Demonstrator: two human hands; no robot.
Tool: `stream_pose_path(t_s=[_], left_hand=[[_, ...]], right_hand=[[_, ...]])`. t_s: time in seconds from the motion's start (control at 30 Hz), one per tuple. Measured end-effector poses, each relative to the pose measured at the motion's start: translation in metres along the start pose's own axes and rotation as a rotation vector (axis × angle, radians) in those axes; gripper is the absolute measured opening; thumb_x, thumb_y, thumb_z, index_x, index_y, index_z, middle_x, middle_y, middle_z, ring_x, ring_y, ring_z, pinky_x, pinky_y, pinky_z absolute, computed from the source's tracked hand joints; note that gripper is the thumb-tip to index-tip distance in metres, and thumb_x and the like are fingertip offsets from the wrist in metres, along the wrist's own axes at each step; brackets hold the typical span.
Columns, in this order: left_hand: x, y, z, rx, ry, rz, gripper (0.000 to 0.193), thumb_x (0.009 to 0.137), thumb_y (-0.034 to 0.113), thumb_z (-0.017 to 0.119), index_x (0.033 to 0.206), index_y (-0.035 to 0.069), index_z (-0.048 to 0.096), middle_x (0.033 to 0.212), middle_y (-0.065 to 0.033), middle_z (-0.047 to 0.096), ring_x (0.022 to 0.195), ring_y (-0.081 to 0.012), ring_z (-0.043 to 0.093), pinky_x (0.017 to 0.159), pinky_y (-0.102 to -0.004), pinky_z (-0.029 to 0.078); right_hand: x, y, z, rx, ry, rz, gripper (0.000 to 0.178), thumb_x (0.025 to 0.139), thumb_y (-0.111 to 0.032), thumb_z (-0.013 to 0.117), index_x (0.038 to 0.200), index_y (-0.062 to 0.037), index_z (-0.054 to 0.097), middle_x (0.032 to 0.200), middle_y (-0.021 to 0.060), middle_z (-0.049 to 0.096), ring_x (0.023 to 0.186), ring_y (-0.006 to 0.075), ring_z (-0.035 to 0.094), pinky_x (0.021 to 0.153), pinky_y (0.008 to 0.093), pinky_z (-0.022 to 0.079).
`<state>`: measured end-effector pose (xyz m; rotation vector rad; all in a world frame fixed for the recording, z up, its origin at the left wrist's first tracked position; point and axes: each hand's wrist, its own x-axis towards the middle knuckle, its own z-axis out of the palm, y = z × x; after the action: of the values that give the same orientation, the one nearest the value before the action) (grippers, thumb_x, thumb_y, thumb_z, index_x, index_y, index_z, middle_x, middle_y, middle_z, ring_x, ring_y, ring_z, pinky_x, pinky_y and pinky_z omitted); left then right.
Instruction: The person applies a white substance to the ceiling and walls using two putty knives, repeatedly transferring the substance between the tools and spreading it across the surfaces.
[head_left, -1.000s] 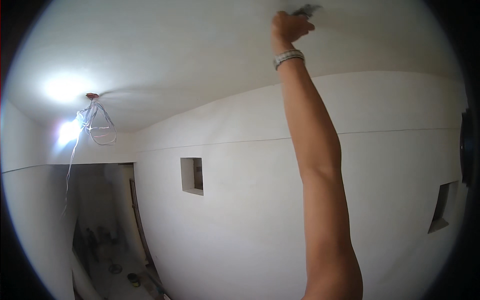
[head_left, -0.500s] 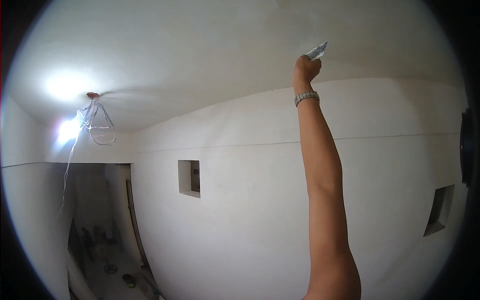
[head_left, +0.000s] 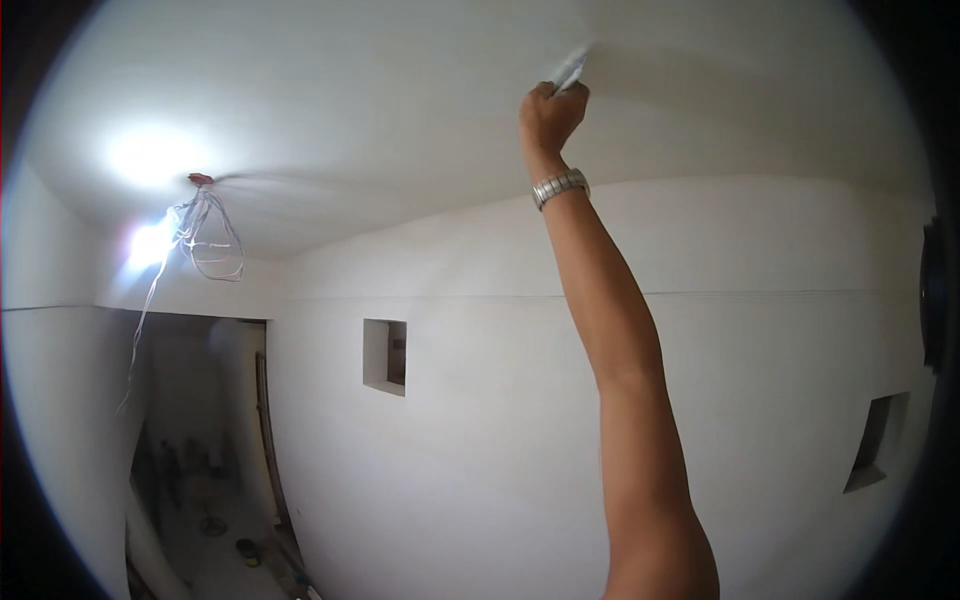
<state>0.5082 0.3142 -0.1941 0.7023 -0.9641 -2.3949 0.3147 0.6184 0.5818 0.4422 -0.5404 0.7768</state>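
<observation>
My right arm reaches up from the lower edge, a metal-banded watch [head_left: 560,188] on its wrist. Overhead, my right hand [head_left: 550,115] is closed around a putty knife [head_left: 570,70] with a flat, pale-smeared blade. The blade's tip is at the pale ceiling [head_left: 420,90], tilted up and to the right, and appears to touch it. Fingers cover the handle. My left hand is out of the picture.
A bright bulb [head_left: 152,245] and a bundle of loose wires [head_left: 210,235] hang from a red ceiling box [head_left: 201,179] at the left. The white wall [head_left: 480,420] has small square recesses. Beyond a dark doorway, a bucket [head_left: 248,552] stands on the floor.
My right hand has moved left and slightly up along the ceiling with the putty knife. The view has shifted a little.
</observation>
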Motion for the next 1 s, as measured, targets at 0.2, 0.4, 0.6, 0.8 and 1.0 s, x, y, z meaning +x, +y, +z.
stream_pose_path(t_s=[0.2,0.4,0.6,0.8,1.0], left_hand=[[0.011,-0.011,0.007,-0.014,-0.036,-0.03,0.053,0.103,0.043,0.041,0.131,0.0,0.053,0.123,-0.0131,0.06,0.107,-0.0288,0.058,0.092,-0.0433,0.048],[0.012,-0.011,0.007,-0.084,-0.142,-0.099,0.047,0.103,0.039,0.042,0.13,0.002,0.053,0.119,-0.0119,0.061,0.106,-0.0277,0.059,0.092,-0.0431,0.049],[0.004,-0.022,0.016,-0.057,-0.222,-0.156,0.046,0.104,0.039,0.041,0.133,0.004,0.05,0.125,-0.0094,0.058,0.108,-0.0263,0.058,0.092,-0.0423,0.049],[0.014,-0.037,0.011,0.016,-0.263,-0.126,0.05,0.104,0.041,0.041,0.135,0.003,0.049,0.124,-0.0107,0.058,0.107,-0.025,0.058,0.095,-0.0401,0.048],[0.026,-0.043,0.018,-0.055,-0.199,-0.238,0.049,0.104,0.041,0.041,0.134,0.003,0.05,0.122,-0.0098,0.06,0.109,-0.0248,0.059,0.092,-0.0377,0.051]], right_hand=[[0.077,0.106,-0.079,0.339,0.083,0.508,0.013,0.075,-0.005,0.056,0.08,0.0062,0.058,0.081,0.0098,0.061,0.068,0.0168,0.057,0.065,0.0321,0.05],[0.134,0.086,-0.112,0.51,0.008,0.687,0.03,0.085,-0.005,0.057,0.112,0.0077,0.051,0.113,0.02,0.057,0.097,0.0267,0.062,0.087,0.0393,0.053],[0.15,0.026,-0.105,0.61,-0.196,0.771,0.031,0.091,-0.002,0.05,0.119,0.009,0.045,0.122,0.0238,0.051,0.108,0.0385,0.057,0.093,0.0559,0.054],[0.218,-0.026,-0.087,0.731,-0.37,0.709,0.03,0.092,-0.001,0.048,0.119,0.0106,0.044,0.124,0.0265,0.049,0.11,0.0385,0.055,0.095,0.0596,0.051],[0.182,-0.044,-0.126,0.722,-0.345,0.527,0.034,0.089,-0.002,0.054,0.121,0.0072,0.045,0.123,0.0218,0.052,0.107,0.0369,0.058,0.093,0.0609,0.05]])
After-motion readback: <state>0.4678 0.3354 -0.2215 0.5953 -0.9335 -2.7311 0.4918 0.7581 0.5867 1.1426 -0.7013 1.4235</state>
